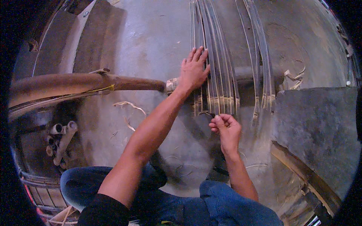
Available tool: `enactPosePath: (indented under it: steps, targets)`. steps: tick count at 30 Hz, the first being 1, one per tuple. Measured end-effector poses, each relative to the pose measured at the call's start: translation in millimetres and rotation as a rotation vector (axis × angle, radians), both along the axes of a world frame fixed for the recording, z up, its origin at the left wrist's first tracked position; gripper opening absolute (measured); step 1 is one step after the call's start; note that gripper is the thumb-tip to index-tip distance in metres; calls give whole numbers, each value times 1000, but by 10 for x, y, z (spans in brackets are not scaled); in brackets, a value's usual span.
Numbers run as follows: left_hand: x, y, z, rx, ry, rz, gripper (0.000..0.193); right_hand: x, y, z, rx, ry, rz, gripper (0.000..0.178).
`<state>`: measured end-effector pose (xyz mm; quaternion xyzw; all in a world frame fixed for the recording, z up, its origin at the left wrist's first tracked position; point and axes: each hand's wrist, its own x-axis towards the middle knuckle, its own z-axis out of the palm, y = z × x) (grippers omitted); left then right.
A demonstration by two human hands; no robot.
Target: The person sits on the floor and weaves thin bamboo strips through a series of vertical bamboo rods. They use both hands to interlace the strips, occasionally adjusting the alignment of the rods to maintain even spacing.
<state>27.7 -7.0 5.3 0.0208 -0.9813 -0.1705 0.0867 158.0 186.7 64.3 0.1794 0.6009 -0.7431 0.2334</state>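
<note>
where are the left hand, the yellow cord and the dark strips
Left hand [193, 74], head view: back of the hand
Yellow cord [111, 87], head view: right end
Dark strips [218, 66], head view: middle of the bunch

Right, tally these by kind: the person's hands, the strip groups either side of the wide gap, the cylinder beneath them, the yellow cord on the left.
Hands: 2, left hand and right hand
Strip groups: 2, wide left group and narrow right group
Dark cylinder: 1
Yellow cord: 1
Total: 6
</note>
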Motion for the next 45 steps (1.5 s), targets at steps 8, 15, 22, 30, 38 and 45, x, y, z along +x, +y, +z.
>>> enactPosePath:
  steps: [8,15,22,30,38,45]
  targets:
    - [-29,-151,-167,170,100,-51,46,-42,-27,12,55,32,-75,17]
    - [-30,-184,-154,199,102,-23,46,20,-103,-28,-42,-66,-80,15]
    - [-46,-225,-173,344,185,8,42,97,-304,-118,-34,-122,-14,17]
    - [-37,-258,-122,464,180,11,41,96,-320,-163,-120,-249,-20,18]
    - [-36,-172,-132,374,175,44,39,41,-209,-197,-429,-301,-103,15]
    - [-56,-261,-206,438,194,10,34,11,-284,-299,-374,-304,-67,13]
